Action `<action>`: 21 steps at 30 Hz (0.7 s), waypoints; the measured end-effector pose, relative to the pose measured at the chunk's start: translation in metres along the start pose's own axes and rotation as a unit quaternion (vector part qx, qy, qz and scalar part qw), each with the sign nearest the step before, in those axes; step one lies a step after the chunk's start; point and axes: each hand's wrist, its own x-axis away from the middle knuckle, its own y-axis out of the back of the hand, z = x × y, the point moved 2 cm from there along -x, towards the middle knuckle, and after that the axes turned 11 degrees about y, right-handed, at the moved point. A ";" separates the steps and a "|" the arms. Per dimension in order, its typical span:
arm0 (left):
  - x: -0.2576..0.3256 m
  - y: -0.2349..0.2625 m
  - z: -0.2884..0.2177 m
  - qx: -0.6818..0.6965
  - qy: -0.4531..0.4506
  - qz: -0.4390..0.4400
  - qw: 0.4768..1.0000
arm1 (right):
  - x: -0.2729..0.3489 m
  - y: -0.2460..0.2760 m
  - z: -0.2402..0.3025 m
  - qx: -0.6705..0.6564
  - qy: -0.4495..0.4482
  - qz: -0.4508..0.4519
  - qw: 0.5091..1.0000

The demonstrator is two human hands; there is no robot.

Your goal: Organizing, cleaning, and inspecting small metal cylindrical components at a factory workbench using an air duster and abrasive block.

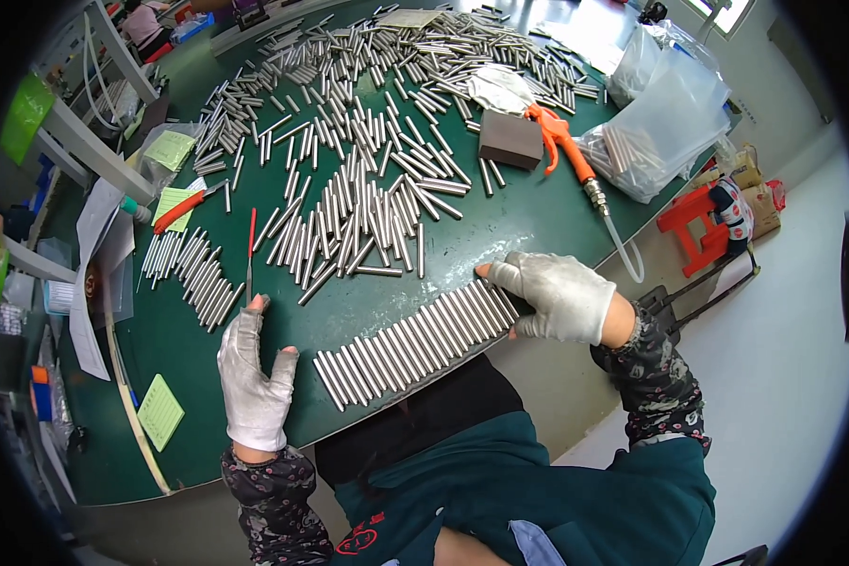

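Observation:
A row of steel pins (pixel 415 343) lies side by side along the table's near edge. At its right end my right hand (pixel 561 297), in a white fingertip-less glove, spans the last pins, with thumb and finger spread at their two ends. My left hand (pixel 259 382), gloved the same way, rests left of the row, thumb and fingers apart and holding nothing. Just beyond its fingertips lies a thin tool with a red handle (pixel 253 231). Left of that tool is a smaller group of pins (pixel 203 274), roughly lined up.
A large pile of loose pins (pixel 358 203) spreads over the green table (pixel 255 453). At the right are a brown block (pixel 510 139), an orange air gun (pixel 558 140) with a hose, and clear plastic bags (pixel 665 113). A red stool (pixel 693 226) stands beyond the table's right edge.

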 end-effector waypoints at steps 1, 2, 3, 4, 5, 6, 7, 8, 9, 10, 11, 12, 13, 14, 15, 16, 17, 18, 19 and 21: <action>0.000 0.003 -0.001 -0.004 0.000 -0.001 1.000 | -0.001 0.001 0.001 0.000 0.005 -0.001 1.000; 0.000 0.003 -0.001 -0.006 0.000 -0.002 1.000 | -0.002 0.002 0.002 -0.003 0.005 -0.002 1.000; 0.001 0.003 0.000 -0.007 0.001 -0.005 1.000 | -0.003 0.003 0.002 -0.006 0.007 -0.004 1.000; 0.002 0.003 0.000 -0.008 0.003 -0.004 1.000 | -0.003 0.004 0.004 -0.004 0.010 -0.003 1.000; 0.002 0.004 0.000 -0.009 0.005 -0.005 1.000 | -0.002 0.008 0.005 -0.020 0.014 -0.016 1.000; 0.002 0.004 0.000 -0.012 0.006 -0.011 1.000 | -0.003 0.011 0.005 -0.036 0.018 -0.029 0.999; 0.003 0.004 0.000 -0.015 0.006 -0.012 1.000 | -0.005 0.014 0.003 -0.024 0.006 -0.042 0.999; 0.003 0.003 0.000 -0.018 0.005 -0.010 1.000 | -0.009 0.017 0.003 -0.015 0.044 -0.098 0.994; 0.004 0.004 0.001 -0.019 0.006 -0.017 1.000 | -0.018 0.019 0.003 0.000 0.058 -0.125 0.990; 0.004 0.001 0.001 -0.018 0.005 -0.017 1.000 | -0.026 0.020 0.004 0.017 0.064 -0.152 0.986; 0.004 -0.002 0.002 -0.010 0.009 -0.012 1.000 | -0.037 0.022 0.007 0.049 0.103 -0.159 0.981; 0.003 -0.003 0.001 -0.003 0.012 -0.009 1.000 | -0.049 0.020 0.008 0.050 0.132 -0.158 0.977; 0.002 -0.003 0.000 0.010 0.009 -0.007 1.000 | -0.059 0.015 0.006 0.062 0.153 -0.139 0.977; 0.003 -0.001 0.001 0.006 0.010 -0.011 1.000 | -0.071 0.012 0.007 0.072 0.178 -0.120 0.974; 0.003 0.001 0.002 0.013 0.011 -0.010 1.000 | -0.080 0.011 0.011 0.108 0.180 -0.093 0.973; 0.004 0.002 0.002 0.021 0.012 -0.009 1.000 | -0.083 0.012 0.012 0.108 0.185 -0.094 0.972; 0.004 0.002 0.000 0.020 0.014 -0.010 1.000 | -0.087 0.011 0.013 0.125 0.182 -0.086 0.972; 0.003 0.002 -0.001 0.020 0.017 -0.012 1.000 | -0.090 0.010 0.013 0.142 0.178 -0.078 0.971; 0.003 0.002 -0.001 0.018 0.018 -0.011 1.000 | -0.090 0.010 0.011 0.141 0.169 -0.065 0.973; 0.004 0.002 -0.001 0.016 0.021 -0.010 1.000 | -0.083 0.011 0.005 0.106 0.174 -0.078 0.976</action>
